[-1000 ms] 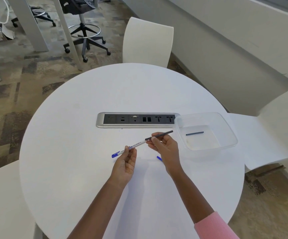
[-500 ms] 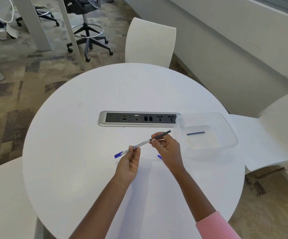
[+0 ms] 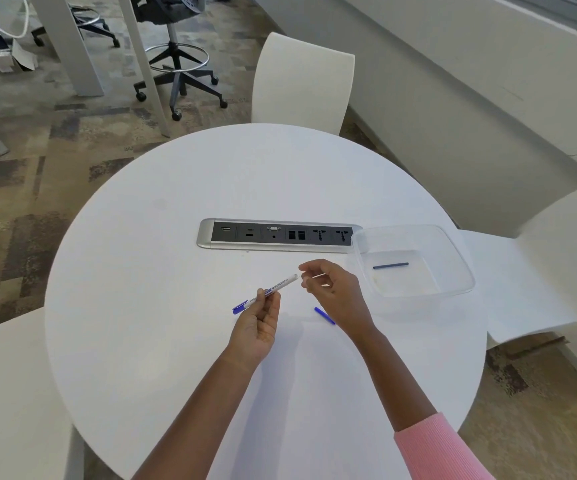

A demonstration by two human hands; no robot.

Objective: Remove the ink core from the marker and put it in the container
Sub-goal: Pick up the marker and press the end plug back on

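My left hand (image 3: 257, 322) pinches a white whiteboard marker (image 3: 276, 287) at mid-barrel, its blue end pointing left and its open white end pointing right. Just right of that open end, my right hand (image 3: 332, 289) hovers with curled fingers; no ink core shows in it or sticking out of the marker. A clear plastic container (image 3: 453, 251) stands at the right, and one dark ink core (image 3: 391, 266) lies on its floor. A small blue plug (image 3: 325, 315) lies on the table under my right wrist.
The round white table (image 3: 176, 341) has a silver power and socket strip (image 3: 280, 235) set in its middle, touching the container's left corner. White chairs (image 3: 302, 84) stand behind, at the right and at the near left.
The dark ink core that stuck out of the marker's right end between my right fingers is no longer visible. My right fingers have drawn slightly away from the marker's end.
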